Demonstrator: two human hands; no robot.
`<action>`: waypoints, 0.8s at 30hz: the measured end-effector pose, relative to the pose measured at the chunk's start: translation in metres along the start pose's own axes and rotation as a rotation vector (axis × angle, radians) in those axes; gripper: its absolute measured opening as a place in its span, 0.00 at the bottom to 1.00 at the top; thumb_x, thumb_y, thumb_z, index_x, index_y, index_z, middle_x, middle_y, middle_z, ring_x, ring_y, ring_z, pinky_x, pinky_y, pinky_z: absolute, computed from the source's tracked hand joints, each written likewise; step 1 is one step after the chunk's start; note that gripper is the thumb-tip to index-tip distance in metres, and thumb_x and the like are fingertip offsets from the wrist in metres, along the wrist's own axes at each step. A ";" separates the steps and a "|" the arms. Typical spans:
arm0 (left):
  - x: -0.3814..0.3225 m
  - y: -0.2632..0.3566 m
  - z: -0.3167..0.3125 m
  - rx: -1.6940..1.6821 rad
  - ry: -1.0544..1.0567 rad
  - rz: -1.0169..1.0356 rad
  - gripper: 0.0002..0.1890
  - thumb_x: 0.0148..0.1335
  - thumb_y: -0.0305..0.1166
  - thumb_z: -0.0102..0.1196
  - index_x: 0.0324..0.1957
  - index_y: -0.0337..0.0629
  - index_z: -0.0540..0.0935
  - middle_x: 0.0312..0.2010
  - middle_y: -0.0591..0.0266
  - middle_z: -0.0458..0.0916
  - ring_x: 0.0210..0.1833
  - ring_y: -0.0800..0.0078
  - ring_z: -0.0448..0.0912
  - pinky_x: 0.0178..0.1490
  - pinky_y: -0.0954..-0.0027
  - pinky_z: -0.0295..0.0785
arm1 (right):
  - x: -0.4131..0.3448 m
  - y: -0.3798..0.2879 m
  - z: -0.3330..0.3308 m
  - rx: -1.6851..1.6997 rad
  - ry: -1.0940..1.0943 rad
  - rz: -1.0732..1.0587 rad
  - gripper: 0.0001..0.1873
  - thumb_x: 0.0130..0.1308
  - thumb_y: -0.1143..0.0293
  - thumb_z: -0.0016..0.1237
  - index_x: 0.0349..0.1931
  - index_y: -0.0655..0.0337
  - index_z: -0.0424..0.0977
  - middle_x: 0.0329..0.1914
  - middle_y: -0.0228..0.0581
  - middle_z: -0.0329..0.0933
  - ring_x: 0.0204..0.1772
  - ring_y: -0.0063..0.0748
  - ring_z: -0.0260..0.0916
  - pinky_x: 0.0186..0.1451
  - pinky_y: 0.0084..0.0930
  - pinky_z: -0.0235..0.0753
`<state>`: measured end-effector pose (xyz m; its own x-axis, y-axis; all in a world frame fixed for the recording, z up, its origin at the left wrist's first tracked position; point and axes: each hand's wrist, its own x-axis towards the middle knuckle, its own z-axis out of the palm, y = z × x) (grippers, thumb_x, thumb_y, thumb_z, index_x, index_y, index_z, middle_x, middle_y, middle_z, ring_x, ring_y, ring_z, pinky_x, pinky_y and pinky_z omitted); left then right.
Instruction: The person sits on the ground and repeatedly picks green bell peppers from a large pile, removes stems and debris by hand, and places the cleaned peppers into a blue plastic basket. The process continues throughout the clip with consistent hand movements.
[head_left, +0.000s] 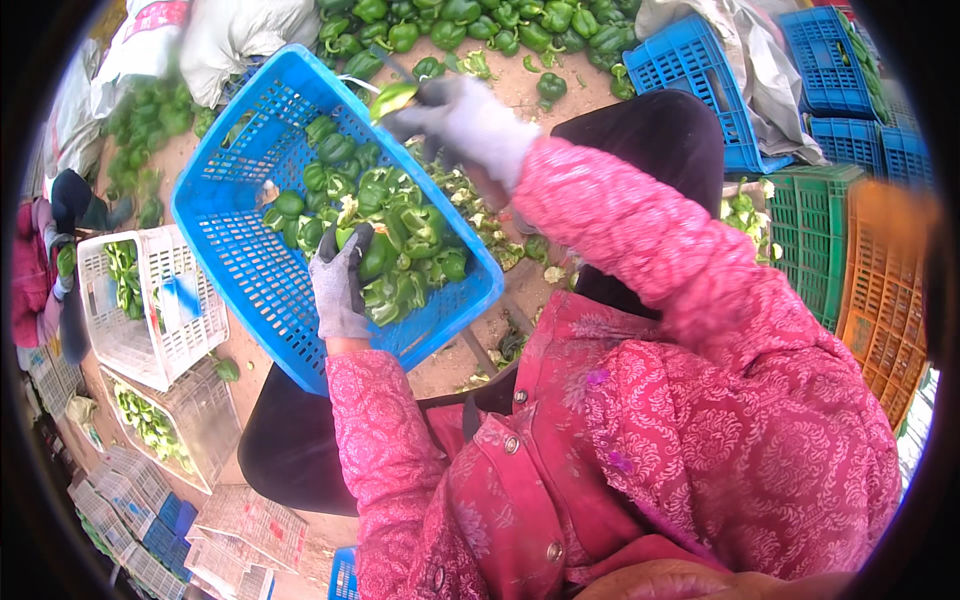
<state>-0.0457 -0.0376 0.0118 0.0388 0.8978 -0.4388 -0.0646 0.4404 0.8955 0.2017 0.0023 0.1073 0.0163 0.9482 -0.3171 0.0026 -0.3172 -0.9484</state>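
Observation:
A blue plastic crate (247, 247) stands tilted before me, with whole and cut green bell peppers (397, 217) inside. My left hand (339, 281), in a grey-and-black work glove, is inside it with fingers closed around a light green pepper piece (344, 236). Above the crate's far right rim, my gloved right hand (457, 120) is blurred by motion. A glossy pale green pepper piece (393, 101) shows at its fingertips. Whether a tool is also in that hand cannot be made out.
Green peppers (450, 34) are heaped on the ground ahead. Pepper trimmings (487, 225) lie beyond the crate. White crates (154, 307) and another person's gloved hand (64, 259) are at left. Blue (686, 90), green (810, 232) and orange (881, 300) crates stand at right.

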 end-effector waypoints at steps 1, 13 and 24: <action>0.001 0.000 0.000 0.048 0.075 -0.034 0.22 0.57 0.24 0.64 0.55 0.34 0.77 0.41 0.60 0.82 0.41 0.75 0.80 0.45 0.75 0.75 | -0.015 -0.010 -0.023 0.041 -0.007 -0.146 0.15 0.58 0.63 0.61 0.38 0.65 0.80 0.25 0.31 0.78 0.19 0.16 0.66 0.21 0.18 0.66; -0.001 0.004 0.018 0.048 0.183 -0.071 0.19 0.63 0.26 0.58 0.57 0.39 0.77 0.46 0.66 0.82 0.42 0.83 0.79 0.34 0.83 0.64 | -0.176 -0.033 -0.327 -1.100 0.221 0.479 0.27 0.49 0.80 0.61 0.53 0.71 0.72 0.41 0.40 0.79 0.37 0.26 0.75 0.40 0.22 0.76; 0.019 -0.006 0.023 0.052 0.213 -0.088 0.21 0.67 0.27 0.52 0.62 0.37 0.73 0.57 0.55 0.75 0.57 0.67 0.76 0.54 0.66 0.75 | 0.189 0.059 -0.225 -0.755 0.307 0.068 0.19 0.70 0.57 0.48 0.55 0.58 0.75 0.25 0.33 0.78 0.17 0.21 0.69 0.19 0.23 0.74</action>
<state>-0.0216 -0.0230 -0.0004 -0.1701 0.8392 -0.5166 -0.0184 0.5214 0.8531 0.4299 0.1598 -0.0067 0.3136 0.9150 -0.2539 0.6625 -0.4024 -0.6318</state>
